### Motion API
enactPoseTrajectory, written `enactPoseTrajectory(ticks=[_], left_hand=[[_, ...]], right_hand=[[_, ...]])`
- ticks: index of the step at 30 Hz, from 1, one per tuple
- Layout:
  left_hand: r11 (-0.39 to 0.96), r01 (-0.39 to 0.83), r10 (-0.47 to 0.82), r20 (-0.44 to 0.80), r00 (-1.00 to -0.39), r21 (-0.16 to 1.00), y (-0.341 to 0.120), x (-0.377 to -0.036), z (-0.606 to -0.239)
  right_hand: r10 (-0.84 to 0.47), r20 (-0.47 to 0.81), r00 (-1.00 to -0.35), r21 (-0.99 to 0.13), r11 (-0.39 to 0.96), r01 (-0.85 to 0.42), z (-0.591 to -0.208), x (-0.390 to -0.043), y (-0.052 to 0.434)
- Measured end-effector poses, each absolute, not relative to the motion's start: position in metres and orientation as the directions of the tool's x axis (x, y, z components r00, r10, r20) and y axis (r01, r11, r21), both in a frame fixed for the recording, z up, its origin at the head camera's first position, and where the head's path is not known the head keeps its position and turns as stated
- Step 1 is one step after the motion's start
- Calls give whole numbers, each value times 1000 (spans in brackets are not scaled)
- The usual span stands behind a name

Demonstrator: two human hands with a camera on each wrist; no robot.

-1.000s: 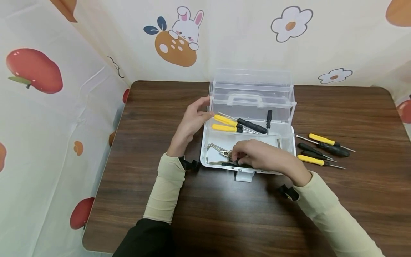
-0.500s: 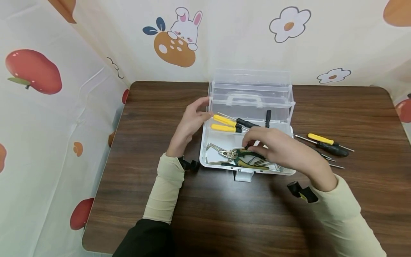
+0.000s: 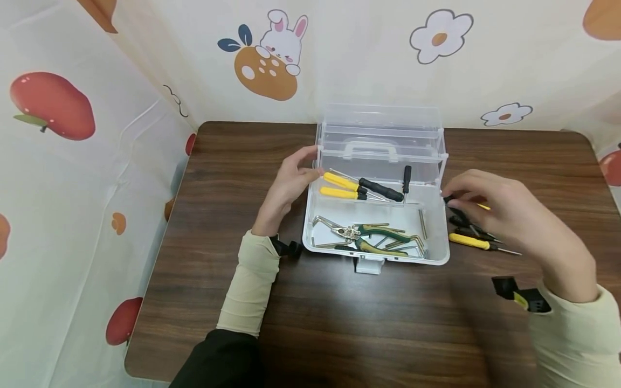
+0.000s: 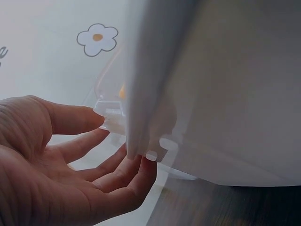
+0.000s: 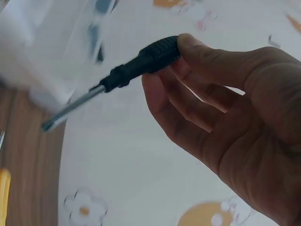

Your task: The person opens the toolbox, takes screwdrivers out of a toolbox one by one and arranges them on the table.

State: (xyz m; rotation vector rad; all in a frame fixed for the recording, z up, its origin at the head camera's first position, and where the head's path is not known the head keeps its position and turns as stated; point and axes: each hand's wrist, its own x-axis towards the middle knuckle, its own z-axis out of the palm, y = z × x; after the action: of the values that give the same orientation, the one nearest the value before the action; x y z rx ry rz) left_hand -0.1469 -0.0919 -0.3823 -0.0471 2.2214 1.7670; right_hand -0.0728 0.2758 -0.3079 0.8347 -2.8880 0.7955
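Our right hand pinches screwdriver by ridged handle, best hold; likely light, stiff, hardly slippery. Our left hand, fingers relaxed, touches toolbox.

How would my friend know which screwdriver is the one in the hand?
On the brown table stands a white toolbox with its clear lid open. Just off its right side, over a few loose screwdrivers, is the right hand. It pinches a black-handled screwdriver, the only one held up, while those loose ones lie on the table.
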Motion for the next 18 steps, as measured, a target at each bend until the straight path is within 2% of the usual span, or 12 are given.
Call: enactPoseTrajectory(ticks=[4, 7, 18], left_hand=[[240, -207, 158, -248, -956, 948, -92, -147, -382], [241, -209, 154, -250, -956, 948, -93, -147, -383], [234, -201, 157, -241, -958, 951, -91, -147, -384]], right_hand=[[-422, 122, -898, -467, 774, -427, -323, -77, 299], [-407, 109, -907, -462, 787, -409, -341, -81, 312], [-480, 109, -871, -319, 812, -488, -400, -88, 331]])
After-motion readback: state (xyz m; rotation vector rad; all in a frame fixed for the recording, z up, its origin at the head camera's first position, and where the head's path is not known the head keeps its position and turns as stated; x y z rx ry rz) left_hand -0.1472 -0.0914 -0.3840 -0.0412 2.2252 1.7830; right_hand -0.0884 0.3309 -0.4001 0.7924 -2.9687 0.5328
